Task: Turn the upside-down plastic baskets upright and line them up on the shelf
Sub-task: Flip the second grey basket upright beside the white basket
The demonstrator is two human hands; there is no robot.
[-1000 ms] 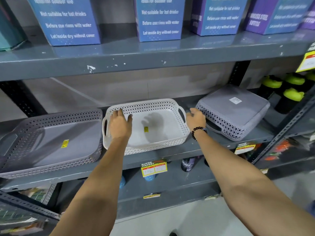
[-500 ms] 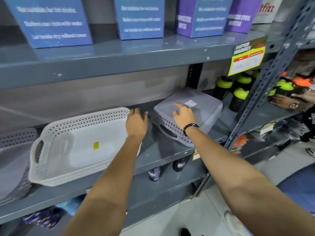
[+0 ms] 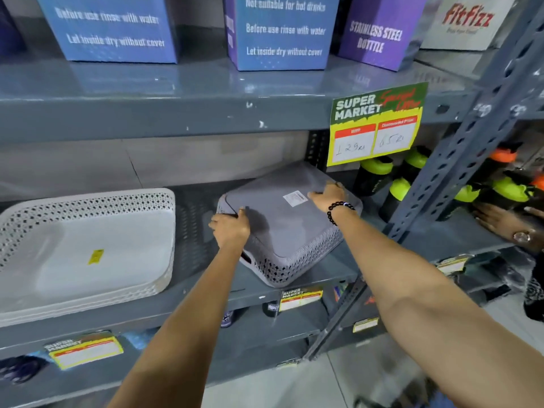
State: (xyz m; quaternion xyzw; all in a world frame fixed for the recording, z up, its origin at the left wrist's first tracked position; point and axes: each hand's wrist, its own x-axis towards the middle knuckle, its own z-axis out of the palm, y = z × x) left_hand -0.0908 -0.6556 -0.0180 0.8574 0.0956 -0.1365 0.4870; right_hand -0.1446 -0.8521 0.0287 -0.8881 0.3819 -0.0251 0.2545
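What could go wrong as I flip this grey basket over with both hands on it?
1. The grey basket lies upside down and skewed, one corner near the shelf's front edge; it could slip off as it turns.
2. The right hand is at the far edge, close to the green-capped bottles; a wide swing might topple them.
3. The left hand faces the white basket; the flip may nudge it.
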